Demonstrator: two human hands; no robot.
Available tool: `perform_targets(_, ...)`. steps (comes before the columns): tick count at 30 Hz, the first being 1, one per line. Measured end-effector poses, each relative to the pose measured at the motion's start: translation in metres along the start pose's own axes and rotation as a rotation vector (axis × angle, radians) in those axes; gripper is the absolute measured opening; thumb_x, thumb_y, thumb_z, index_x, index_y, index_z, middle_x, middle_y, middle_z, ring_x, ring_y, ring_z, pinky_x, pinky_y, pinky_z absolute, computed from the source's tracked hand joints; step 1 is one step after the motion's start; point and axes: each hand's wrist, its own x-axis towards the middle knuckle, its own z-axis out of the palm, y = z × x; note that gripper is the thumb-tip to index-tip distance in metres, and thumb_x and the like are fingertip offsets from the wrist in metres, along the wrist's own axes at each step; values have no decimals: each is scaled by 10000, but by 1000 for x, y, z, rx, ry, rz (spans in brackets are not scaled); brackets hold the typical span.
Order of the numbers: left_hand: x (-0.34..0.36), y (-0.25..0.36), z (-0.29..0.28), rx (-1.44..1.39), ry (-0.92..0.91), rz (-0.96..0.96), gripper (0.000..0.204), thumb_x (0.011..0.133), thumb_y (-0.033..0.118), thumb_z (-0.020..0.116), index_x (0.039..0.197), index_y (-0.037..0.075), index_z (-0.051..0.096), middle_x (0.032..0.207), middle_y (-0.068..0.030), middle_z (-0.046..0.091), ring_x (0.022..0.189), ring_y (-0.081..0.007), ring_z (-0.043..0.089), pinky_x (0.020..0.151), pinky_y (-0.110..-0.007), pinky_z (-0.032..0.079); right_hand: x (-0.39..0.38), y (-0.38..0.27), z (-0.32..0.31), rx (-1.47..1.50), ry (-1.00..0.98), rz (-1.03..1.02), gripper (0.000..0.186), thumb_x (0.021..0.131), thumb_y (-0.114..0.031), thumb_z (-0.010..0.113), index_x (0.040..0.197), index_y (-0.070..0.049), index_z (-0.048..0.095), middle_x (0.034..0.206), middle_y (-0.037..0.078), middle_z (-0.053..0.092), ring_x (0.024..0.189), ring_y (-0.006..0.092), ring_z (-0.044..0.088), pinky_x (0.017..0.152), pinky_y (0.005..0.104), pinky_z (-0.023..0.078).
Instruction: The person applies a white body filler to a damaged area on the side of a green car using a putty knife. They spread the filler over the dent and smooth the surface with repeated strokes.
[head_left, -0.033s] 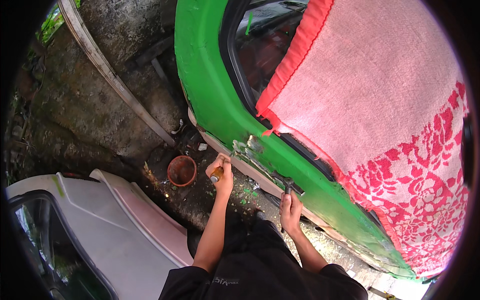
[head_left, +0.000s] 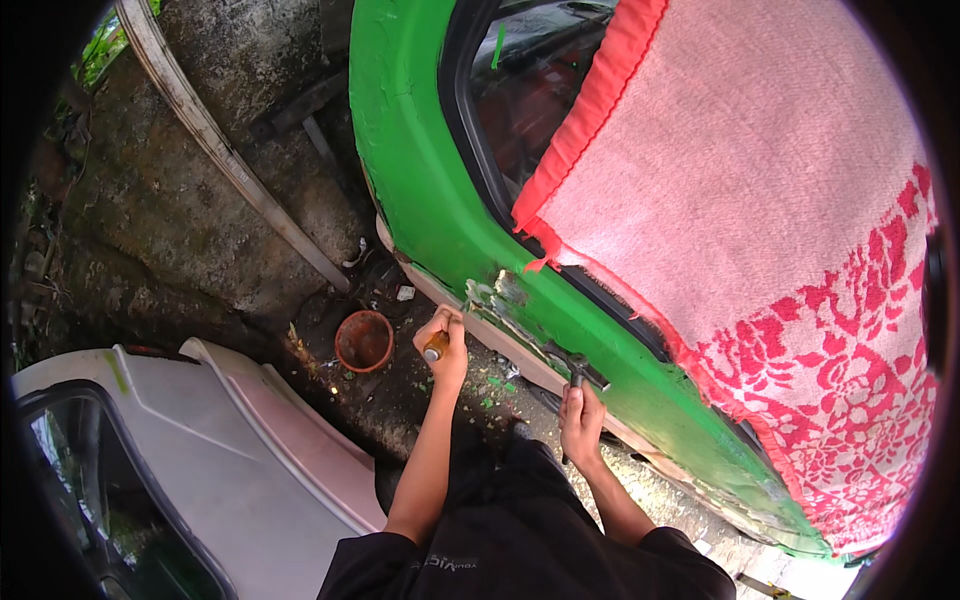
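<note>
My left hand (head_left: 441,343) is closed round a tool with an amber handle (head_left: 437,347). Its butt points up at me, and my fist and the angle hide its blade. This fist is right beside the lower edge of a green vehicle panel (head_left: 430,220), near a patch of chipped, flaking paint and filler (head_left: 510,288). To the right, my right hand (head_left: 581,418) grips a hammer (head_left: 577,366) by its handle. The dark metal head is up, in front of the green panel; whether it touches the panel I cannot tell.
A pink and red patterned towel (head_left: 740,180) drapes over the vehicle's window side. At left stands a pale grey vehicle body (head_left: 220,430). A terracotta pot (head_left: 364,341) sits on the dirty ground, with green paint chips nearby. A long curved strip (head_left: 220,150) leans at upper left.
</note>
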Motion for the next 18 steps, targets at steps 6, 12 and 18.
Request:
perform_targets(6, 9, 9, -4, 8, -21, -79, 271, 825, -81, 475, 630, 0, 305, 641, -36, 468, 579, -77, 351, 526, -256, 284, 4, -2, 3, 13, -2, -16, 371, 1044, -311, 410, 800, -39, 470, 566, -42, 392, 466, 41, 358, 418, 217, 279)
perform_targets(12, 2, 10, -5, 14, 22, -92, 280, 803, -94, 464, 629, 28, 281, 635, -40, 430, 608, -99, 354, 558, -267, 276, 2, -3, 7, 87, -6, 13, 363, 1042, -320, 422, 809, -46, 467, 575, -48, 386, 478, 32, 351, 421, 211, 271)
perform_targets(18, 5, -22, -4, 25, 38, -165, 288, 846, -74, 491, 629, -4, 315, 622, -6, 416, 585, -69, 325, 529, -267, 285, -1, 0, 5, 92, -15, 16, 348, 1045, -308, 415, 829, -42, 471, 585, -45, 396, 477, 28, 354, 416, 208, 272)
